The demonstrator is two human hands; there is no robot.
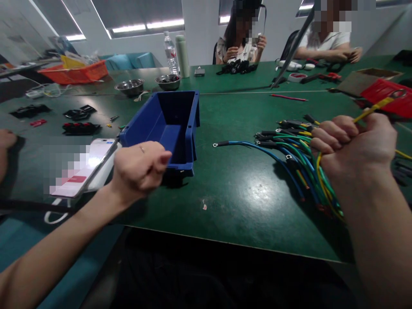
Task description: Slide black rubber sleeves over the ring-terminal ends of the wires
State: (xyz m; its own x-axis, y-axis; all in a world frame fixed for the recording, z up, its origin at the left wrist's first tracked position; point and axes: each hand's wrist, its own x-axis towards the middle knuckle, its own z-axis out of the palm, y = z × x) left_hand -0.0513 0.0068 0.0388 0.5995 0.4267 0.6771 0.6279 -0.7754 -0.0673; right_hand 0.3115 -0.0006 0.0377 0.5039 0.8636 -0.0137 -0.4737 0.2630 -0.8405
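Observation:
My right hand (357, 141) is closed round a yellow wire (373, 108), whose ring terminal points up and to the right. Below and left of that hand lies a bundle of wires (296, 150), green, blue and yellow, many with black sleeves and ring terminals. One blue wire (247, 145) reaches out leftward from the bundle. My left hand (140, 167) is a closed fist in front of the blue bin (189, 128); its fingers hide whatever they may hold. Inside, the visible part of the bin shows only bare plastic.
A phone (86, 167) on a white stand is left of the bin. Behind stand two metal bowls (129, 87), a water bottle (170, 53) and a green flask (182, 56). A red bin (386, 101) is at right. Two people sit across the table; another hand shows at far left.

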